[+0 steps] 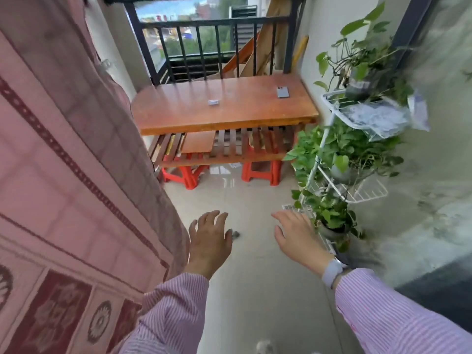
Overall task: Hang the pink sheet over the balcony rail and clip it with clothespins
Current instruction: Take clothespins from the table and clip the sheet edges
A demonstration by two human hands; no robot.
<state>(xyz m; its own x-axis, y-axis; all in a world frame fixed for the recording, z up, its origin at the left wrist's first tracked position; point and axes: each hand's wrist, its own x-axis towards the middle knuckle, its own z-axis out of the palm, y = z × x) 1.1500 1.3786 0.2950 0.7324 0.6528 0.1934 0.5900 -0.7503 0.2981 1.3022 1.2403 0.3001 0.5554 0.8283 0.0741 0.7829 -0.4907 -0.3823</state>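
The pink sheet [63,154] fills the whole left side of my view, hanging in a long drape with dark red patterned bands and flower squares near its lower edge; its top runs out of the picture, so I cannot tell what it hangs from. Ahead stands the wooden table [224,106], set against the black balcony rail [204,21], with a phone [282,92] and a small pale object [213,102] (possibly a clothespin, too small to say) lying well apart on its top. Under it a slatted shelf [229,149] rests over two red plastic stools [260,172]. To my right a white wire plant rack [332,175] holds leafy green plants in its baskets, the top basket also carrying a crumpled clear plastic bag [378,118], and a potted plant [329,221] sits at the bottom. My left hand [209,238] hovers just beside the sheet's edge, fingers loosely spread, holding nothing. My right hand [296,236], a pale wristband [332,272] behind it, is likewise spread and empty.
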